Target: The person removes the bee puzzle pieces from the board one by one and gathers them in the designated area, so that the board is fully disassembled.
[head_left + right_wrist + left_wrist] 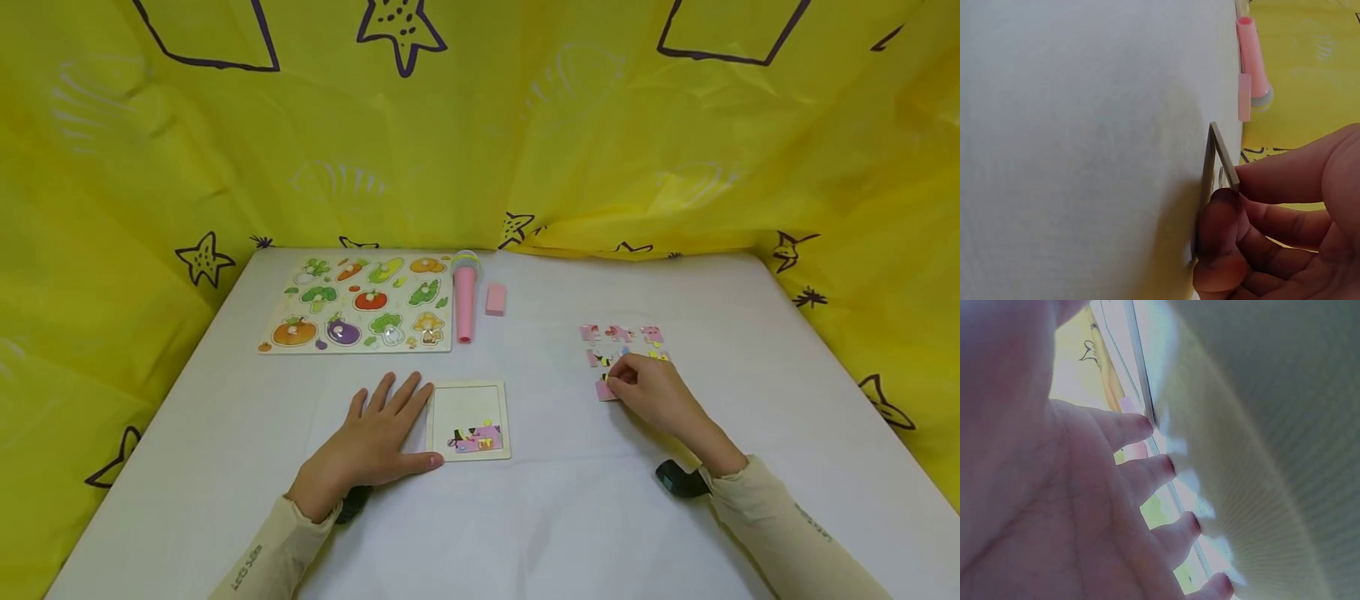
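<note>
My left hand (375,442) lies palm down on the table with fingers spread, its index fingertip and thumb at the left edge of a small square puzzle tray (506,421). In the tray's lower right part sit a few joined pink, yellow and black jigsaw pieces (483,440). To the right, my right hand (663,400) pinches a jigsaw piece (1224,153) between thumb and fingers; the right wrist view shows it edge-on, tilted, with one end raised. Several loose jigsaw pieces (619,333) lie in rows just beyond that hand, which hides some of them.
A vegetable peg puzzle board (356,329) lies at the back left. Beside it are a pink toy microphone (465,304) and a pink block (496,299). Yellow patterned cloth (480,150) hangs around the back and sides of the white-covered table (555,517).
</note>
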The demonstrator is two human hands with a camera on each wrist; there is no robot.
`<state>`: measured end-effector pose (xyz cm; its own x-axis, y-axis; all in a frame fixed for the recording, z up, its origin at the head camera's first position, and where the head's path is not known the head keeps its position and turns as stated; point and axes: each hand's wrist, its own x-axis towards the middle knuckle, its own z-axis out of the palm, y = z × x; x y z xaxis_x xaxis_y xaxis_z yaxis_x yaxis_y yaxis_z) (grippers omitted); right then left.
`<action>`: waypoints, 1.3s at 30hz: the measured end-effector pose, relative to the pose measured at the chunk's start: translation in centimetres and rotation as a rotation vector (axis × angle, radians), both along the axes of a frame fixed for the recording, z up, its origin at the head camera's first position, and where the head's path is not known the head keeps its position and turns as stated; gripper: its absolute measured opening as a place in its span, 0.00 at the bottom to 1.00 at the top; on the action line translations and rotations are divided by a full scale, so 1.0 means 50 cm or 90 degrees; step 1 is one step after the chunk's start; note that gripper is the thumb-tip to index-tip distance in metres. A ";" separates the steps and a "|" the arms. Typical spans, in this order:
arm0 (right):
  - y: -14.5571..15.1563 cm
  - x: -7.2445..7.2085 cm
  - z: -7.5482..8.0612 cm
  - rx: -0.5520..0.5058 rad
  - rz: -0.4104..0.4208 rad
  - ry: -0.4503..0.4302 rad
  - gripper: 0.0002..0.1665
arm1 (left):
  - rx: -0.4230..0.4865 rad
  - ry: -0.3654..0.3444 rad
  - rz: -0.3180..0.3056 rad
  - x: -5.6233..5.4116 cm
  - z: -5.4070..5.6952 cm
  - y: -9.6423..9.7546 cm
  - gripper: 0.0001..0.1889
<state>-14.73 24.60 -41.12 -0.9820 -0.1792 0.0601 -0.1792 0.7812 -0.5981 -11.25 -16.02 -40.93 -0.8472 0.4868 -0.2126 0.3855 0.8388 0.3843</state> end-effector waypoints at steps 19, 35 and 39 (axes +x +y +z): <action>0.002 -0.010 0.002 0.041 0.059 -0.028 0.04 | -0.011 -0.003 0.004 -0.001 -0.002 -0.001 0.54; 0.004 -0.008 0.003 0.038 0.053 -0.024 0.04 | -0.011 -0.002 0.001 -0.002 -0.003 0.002 0.54; -0.006 -0.008 0.008 0.026 0.057 -0.001 0.03 | -0.013 -0.002 0.001 -0.003 -0.002 0.002 0.54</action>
